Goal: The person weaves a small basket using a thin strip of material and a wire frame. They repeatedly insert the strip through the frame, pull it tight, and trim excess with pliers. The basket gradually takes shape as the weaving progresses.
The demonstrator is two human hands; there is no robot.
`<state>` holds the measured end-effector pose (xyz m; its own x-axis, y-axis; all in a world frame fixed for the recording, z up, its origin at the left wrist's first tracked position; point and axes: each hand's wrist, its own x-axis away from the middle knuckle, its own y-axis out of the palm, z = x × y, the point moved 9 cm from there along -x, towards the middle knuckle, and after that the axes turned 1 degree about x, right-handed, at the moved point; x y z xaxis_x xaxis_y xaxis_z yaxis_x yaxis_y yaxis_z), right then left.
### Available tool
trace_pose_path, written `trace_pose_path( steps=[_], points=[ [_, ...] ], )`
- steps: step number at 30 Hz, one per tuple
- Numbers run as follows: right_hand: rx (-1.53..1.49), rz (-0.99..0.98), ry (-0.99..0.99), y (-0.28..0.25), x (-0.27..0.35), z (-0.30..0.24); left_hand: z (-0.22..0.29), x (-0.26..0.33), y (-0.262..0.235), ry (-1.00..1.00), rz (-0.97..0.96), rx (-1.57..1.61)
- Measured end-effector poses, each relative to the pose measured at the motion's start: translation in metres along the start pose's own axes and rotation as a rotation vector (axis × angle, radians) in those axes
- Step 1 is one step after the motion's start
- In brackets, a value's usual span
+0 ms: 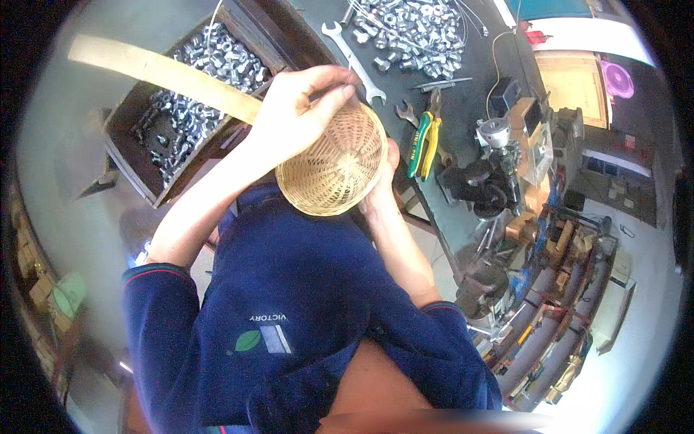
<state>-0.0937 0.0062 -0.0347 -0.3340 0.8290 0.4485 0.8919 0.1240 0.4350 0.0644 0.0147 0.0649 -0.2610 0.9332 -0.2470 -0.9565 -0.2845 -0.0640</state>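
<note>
A woven bamboo strainer (338, 160), round and bowl-shaped, is held in front of my chest with its hollow side toward me. A long flat pale strip (170, 79) like a handle runs from under my left hand to the upper left; where it meets the bowl is hidden. My right hand (382, 181) grips the bowl's right side, its fingers mostly behind the weave. Over the far rim, my left hand (303, 108) is closed, thumb and forefinger pinched together. What they pinch is too small to make out.
A wooden box (155, 195) of metal bolts stands left. On the dark bench lie loose metal fittings (416, 36), a double-ended open-end wrench (354, 61), another wrench (406, 111) and green-and-yellow pliers (425, 137). Machine parts (484, 181) stand right, with tool shelves (557, 311) below.
</note>
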Motion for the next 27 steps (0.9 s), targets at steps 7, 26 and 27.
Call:
trace_pose_path(
  steps=[7,26,27],
  points=[
    [-0.127,-0.168,-0.005,-0.016,0.015,0.018,-0.023,0.059,0.003,-0.204,0.068,0.394],
    [-0.026,-0.23,-0.064,-0.002,0.023,0.005,-0.044,0.09,0.019,-0.419,-0.057,0.578],
    [-0.042,-0.244,-0.057,-0.001,0.023,0.006,-0.048,0.089,0.019,-0.454,-0.05,0.597]
  ],
)
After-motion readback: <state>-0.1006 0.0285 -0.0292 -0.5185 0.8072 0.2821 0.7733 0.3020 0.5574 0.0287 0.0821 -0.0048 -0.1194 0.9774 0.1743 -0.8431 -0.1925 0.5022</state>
